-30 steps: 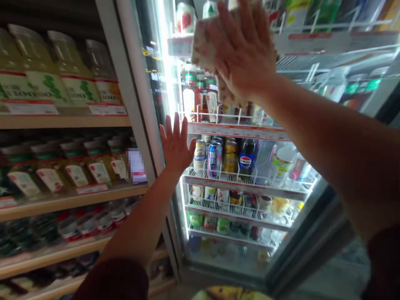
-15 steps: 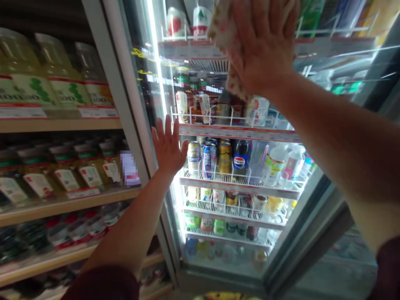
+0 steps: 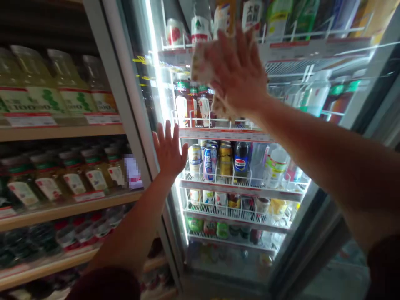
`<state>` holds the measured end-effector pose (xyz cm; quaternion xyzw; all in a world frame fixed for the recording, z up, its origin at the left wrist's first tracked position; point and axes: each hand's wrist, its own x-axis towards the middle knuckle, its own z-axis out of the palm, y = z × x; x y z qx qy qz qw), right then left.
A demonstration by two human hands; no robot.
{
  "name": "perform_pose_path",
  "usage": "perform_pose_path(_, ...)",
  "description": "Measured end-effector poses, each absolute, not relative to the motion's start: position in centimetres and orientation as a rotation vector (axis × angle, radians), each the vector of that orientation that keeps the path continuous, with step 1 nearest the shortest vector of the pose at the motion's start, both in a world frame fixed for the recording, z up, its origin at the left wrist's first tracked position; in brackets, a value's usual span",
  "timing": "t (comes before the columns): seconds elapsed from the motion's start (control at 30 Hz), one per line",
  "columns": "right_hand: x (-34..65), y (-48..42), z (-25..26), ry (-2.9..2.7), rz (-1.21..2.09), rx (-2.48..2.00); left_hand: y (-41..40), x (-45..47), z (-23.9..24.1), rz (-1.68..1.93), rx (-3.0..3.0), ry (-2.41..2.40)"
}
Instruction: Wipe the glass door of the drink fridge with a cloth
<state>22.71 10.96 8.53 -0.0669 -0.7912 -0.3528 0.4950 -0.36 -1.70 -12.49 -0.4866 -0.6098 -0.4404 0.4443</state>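
Note:
My right hand presses a pale patterned cloth flat against the glass door of a lit drinks fridge, high up, with its fingers spread over the cloth. Part of the cloth hangs below the palm. My left hand lies flat and open on the left edge of the same door, beside the grey door frame, fingers pointing up. Behind the glass stand cans and bottles on white wire racks.
Wooden shelves on the left carry rows of large yellowish bottles and smaller bottles with price tags. The fridge door's dark right edge slants down at the lower right. Several racks of drinks fill the fridge from top to bottom.
My right hand has slid the cloth down and to the left on the glass after being higher and further right half a second ago. My left hand has stayed in place.

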Motion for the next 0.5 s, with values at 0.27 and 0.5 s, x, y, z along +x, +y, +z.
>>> perform_pose_path(0.27,22.4,10.6,9.3,-2.032,-0.818,-0.006,-1.8,-0.2,-12.4,-1.047,-1.189,-1.498)
perform_pose_path(0.5,21.2,9.4,6.8,-1.883,-0.793,-0.188,-1.9,-0.3,-12.5,-1.072,-1.213,-1.516)
